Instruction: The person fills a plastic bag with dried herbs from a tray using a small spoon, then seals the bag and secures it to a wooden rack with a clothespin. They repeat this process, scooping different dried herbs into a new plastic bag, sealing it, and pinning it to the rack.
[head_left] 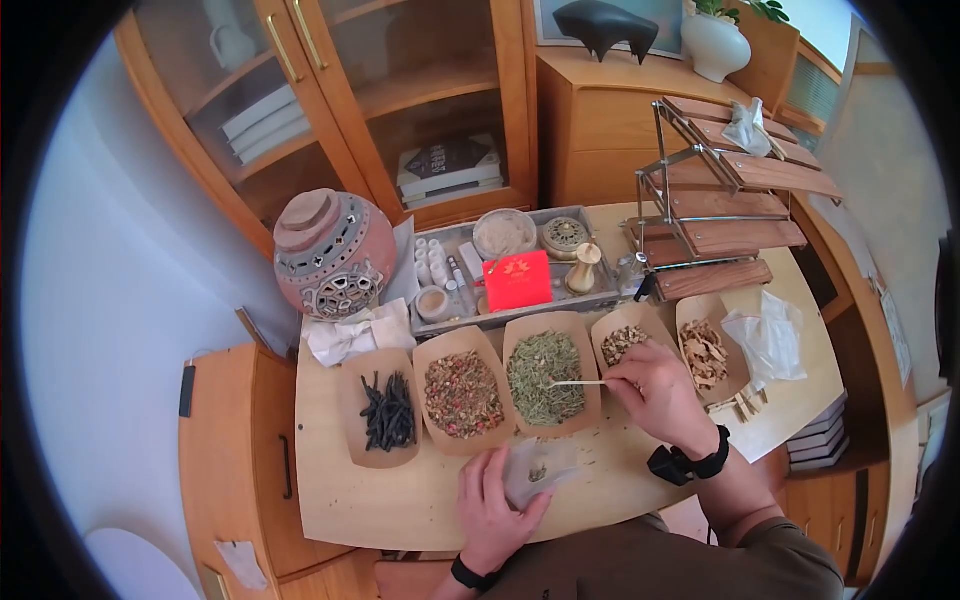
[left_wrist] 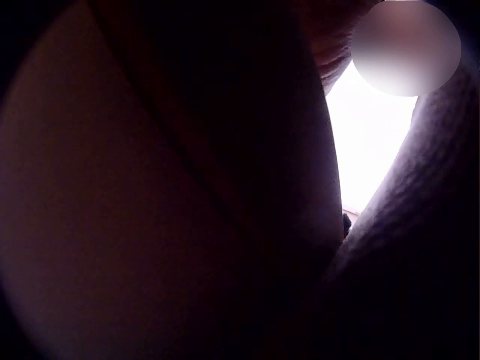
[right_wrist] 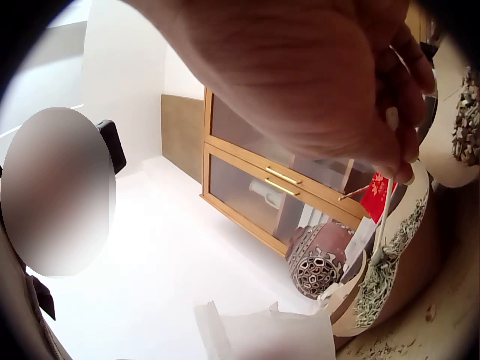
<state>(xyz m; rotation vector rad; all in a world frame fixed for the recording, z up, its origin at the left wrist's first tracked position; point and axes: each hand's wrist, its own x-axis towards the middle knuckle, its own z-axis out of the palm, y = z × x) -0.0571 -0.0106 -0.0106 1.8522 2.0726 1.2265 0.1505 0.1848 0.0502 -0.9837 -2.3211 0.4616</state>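
Observation:
My right hand point(head_left: 660, 390) pinches a thin, pale small spoon point(head_left: 580, 382), its far end over the dried green herbs point(head_left: 540, 360) in the middle paper tray point(head_left: 591, 350). The right wrist view shows the spoon point(right_wrist: 385, 217) running from my fingertips down to the herbs point(right_wrist: 375, 289). Low at the table's front, my left hand point(head_left: 490, 512) holds a small translucent pouch point(head_left: 520, 470) with a bit of herb inside. The left wrist view is mostly dark. Beside the middle tray are black twigs point(head_left: 387, 410), a reddish-brown mix point(head_left: 462, 395), small brown pieces point(head_left: 622, 342) and wood chips point(head_left: 703, 352) in similar trays.
Behind the paper trays stands a grey tray point(head_left: 500, 319) with a red packet point(head_left: 518, 280), small bottles and a brass burner. A patterned pot point(head_left: 335, 255) sits left, a folding wooden rack point(head_left: 725, 205) right. A plastic bag point(head_left: 768, 340) and wooden clips point(head_left: 740, 402) lie near the right edge.

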